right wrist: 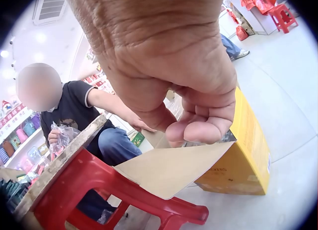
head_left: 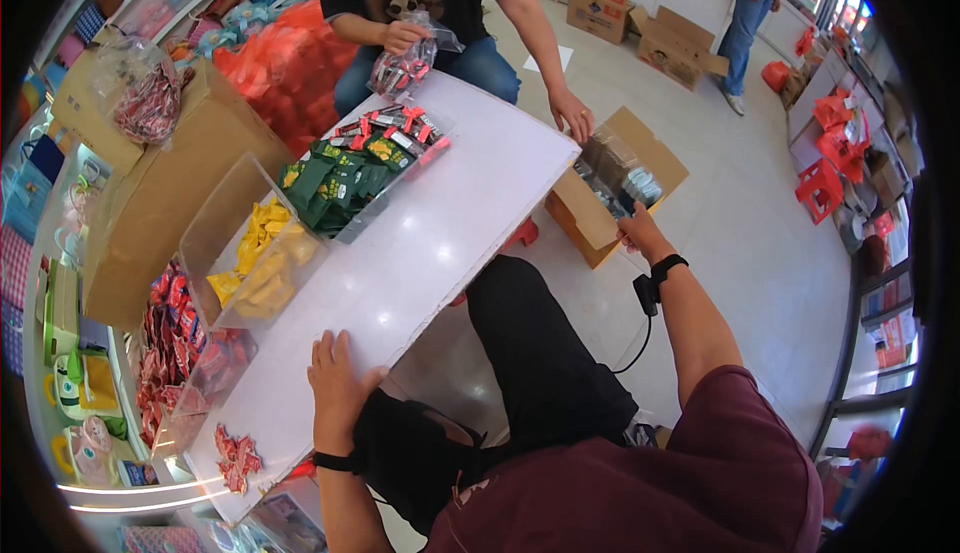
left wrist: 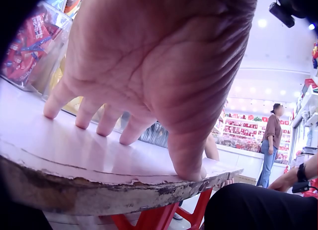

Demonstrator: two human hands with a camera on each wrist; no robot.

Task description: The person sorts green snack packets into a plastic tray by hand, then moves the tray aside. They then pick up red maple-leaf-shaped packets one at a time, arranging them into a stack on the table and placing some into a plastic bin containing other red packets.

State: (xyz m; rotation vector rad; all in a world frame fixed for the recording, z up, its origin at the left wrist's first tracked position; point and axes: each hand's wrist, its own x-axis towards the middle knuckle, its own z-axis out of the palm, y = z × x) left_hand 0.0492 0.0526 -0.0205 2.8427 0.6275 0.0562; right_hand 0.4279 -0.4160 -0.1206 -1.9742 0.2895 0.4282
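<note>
My left hand (head_left: 342, 385) rests on the white table (head_left: 440, 203), fingers spread and fingertips down on the top near its edge; the left wrist view shows the palm raised. Over the near edge of an open cardboard box (head_left: 580, 215) on the floor is my right hand (head_left: 645, 233). In the right wrist view its fingers (right wrist: 203, 132) curl right at the upper edge of a box flap (right wrist: 171, 171); I cannot tell whether they grip it. Clear-wrapped silvery items (head_left: 640, 187) lie inside the box.
Clear bins hold dark green packets (head_left: 335, 188), yellow packets (head_left: 262, 238) and red packets (head_left: 170, 338). Loose red wrapped pieces (head_left: 238, 458) lie at the table's near end. A person opposite holds a plastic bag (head_left: 415, 58), other hand (head_left: 570, 113) by the box. A red stool (right wrist: 119, 185) stands underneath.
</note>
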